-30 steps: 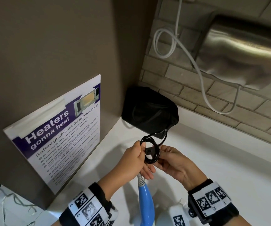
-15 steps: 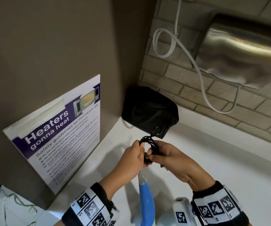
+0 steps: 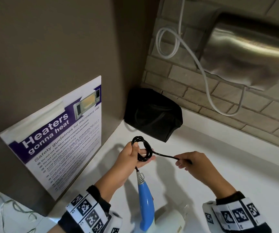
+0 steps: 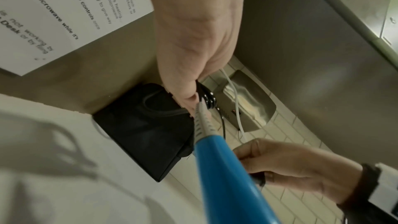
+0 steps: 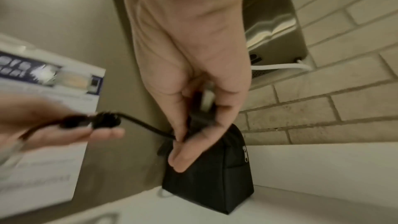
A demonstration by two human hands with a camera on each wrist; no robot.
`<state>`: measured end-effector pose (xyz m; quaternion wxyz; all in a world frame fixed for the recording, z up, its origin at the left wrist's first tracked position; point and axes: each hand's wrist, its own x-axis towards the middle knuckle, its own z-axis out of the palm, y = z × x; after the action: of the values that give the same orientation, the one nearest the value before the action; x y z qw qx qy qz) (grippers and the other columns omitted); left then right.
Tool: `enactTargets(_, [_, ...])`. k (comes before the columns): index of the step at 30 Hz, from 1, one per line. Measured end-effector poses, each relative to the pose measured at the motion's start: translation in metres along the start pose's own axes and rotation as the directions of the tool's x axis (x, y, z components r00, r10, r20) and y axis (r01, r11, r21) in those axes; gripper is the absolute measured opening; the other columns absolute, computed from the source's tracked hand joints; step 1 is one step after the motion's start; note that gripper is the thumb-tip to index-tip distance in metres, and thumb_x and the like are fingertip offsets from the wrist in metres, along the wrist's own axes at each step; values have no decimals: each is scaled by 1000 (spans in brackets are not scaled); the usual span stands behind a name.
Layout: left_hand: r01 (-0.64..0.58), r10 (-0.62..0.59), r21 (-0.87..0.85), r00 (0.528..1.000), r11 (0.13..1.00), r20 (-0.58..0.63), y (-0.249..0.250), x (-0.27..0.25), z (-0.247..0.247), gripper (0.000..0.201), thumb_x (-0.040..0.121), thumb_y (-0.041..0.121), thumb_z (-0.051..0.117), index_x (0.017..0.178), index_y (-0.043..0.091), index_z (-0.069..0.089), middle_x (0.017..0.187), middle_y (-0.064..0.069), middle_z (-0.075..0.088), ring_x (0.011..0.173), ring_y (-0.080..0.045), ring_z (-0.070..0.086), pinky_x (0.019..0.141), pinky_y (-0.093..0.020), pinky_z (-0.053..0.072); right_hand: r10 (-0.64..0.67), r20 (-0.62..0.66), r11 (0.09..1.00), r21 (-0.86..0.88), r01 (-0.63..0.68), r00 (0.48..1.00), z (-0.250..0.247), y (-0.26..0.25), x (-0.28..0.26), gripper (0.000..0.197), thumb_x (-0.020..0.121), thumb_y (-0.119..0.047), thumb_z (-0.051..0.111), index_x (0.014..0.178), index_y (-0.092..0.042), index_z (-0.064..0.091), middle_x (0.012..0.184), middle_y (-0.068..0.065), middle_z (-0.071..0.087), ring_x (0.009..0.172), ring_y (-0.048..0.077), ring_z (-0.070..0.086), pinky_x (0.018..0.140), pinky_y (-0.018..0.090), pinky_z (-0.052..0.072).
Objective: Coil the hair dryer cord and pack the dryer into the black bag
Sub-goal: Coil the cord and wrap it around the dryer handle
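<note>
Head view: left hand (image 3: pixel 132 158) grips the coiled cord (image 3: pixel 143 149), right hand (image 3: pixel 191 163) pinches its plug end taut; tucking that tail in probably comes next.

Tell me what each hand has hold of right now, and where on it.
The left hand grips the coiled cord at its loops; the right hand pinches the cord's free end near the plug. The dryer itself is not gripped.

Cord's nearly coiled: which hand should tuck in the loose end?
Probably the right hand: it already pinches the free end of the cord, while the left hand holds the coil.
</note>
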<state>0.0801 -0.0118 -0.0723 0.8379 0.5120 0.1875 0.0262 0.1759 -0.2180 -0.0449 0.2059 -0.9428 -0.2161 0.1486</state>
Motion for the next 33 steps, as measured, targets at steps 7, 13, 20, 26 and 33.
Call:
enactTargets(7, [6, -7, -51, 1000, 999, -11, 5, -4, -1, 30, 104, 29, 25, 102, 4, 42, 97, -22, 73, 88, -33, 73, 85, -29, 56, -103, 12, 990, -95, 104, 995, 13, -16, -6, 26, 91, -12, 48, 77, -18, 68, 66, -12, 65, 56, -15, 52, 55, 10, 31])
enactTargets(13, [-6, -1, 54, 992, 999, 124, 9, -12, 8, 39, 105, 29, 22, 115, -4, 39, 93, -22, 74, 87, -32, 73, 76, -26, 58, 28, -117, 993, -107, -41, 993, 21, 1, 15, 36, 92, -22, 52, 57, -28, 59, 48, -22, 60, 41, 1, 50, 50, 17, 38])
enactTargets(20, [16, -36, 117, 984, 993, 172, 9, -15, 11, 38, 104, 34, 23, 116, 3, 41, 93, -17, 75, 83, -33, 74, 75, -27, 58, 203, -15, 885, 430, -177, 979, 33, 1, 37, 32, 95, -17, 53, 68, -16, 70, 73, 8, 68, 61, 20, 62, 66, 24, 55])
enactTargets(26, [-6, -25, 158, 982, 987, 190, 8, -19, 15, 32, 103, 39, 25, 91, 17, 45, 90, -25, 73, 78, -36, 73, 67, -28, 59, 282, 309, 65, 938, -339, 908, 33, -23, 39, 26, 96, 2, 43, 81, 3, 65, 79, 7, 71, 71, 14, 72, 55, 17, 56])
enactTargets(33, [-22, -11, 185, 985, 983, 174, 4, -15, 14, 28, 101, 41, 24, 90, 21, 41, 77, -23, 73, 68, -34, 73, 61, -30, 59, 219, 443, -155, 895, -417, 869, 29, -46, 25, 46, 93, 8, 42, 57, 5, 71, 56, 4, 66, 51, 14, 68, 46, 18, 55])
